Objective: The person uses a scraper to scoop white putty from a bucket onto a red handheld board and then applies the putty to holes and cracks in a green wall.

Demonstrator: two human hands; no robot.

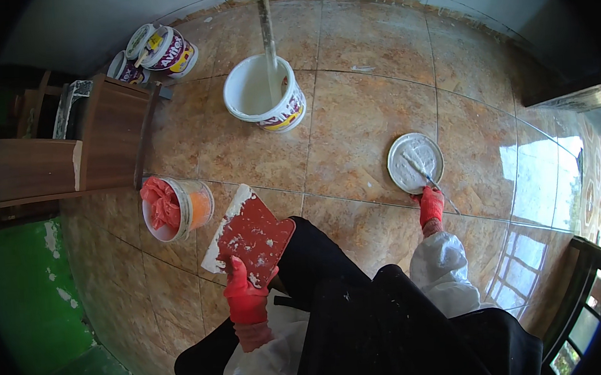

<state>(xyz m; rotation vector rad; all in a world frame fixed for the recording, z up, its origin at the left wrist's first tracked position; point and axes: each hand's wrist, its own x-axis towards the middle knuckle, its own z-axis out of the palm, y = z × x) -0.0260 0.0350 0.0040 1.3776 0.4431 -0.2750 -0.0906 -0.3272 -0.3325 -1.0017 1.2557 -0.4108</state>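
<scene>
In my red-gloved left hand [247,289] is a flat red plastic board [252,236], smeared with white paste and white along its left edge, tilted above my black-clad leg. My red-gloved right hand [431,206] is closed at the near rim of a round lid [400,170] coated in white paste. A thin tool [417,162] lies across the lid and sticks out past that hand; whether my fingers grip the rim or the tool I cannot make out. To the left of the board sits a bucket [197,208] with red plastic crumpled inside.
A white bucket [242,101] with an upright stick stands ahead on the tiled floor [360,100]. Several more buckets [173,53] are by the back wall. A wooden cabinet [112,131] and a green wall [22,290] are at left, a dark window frame [573,294] at lower right.
</scene>
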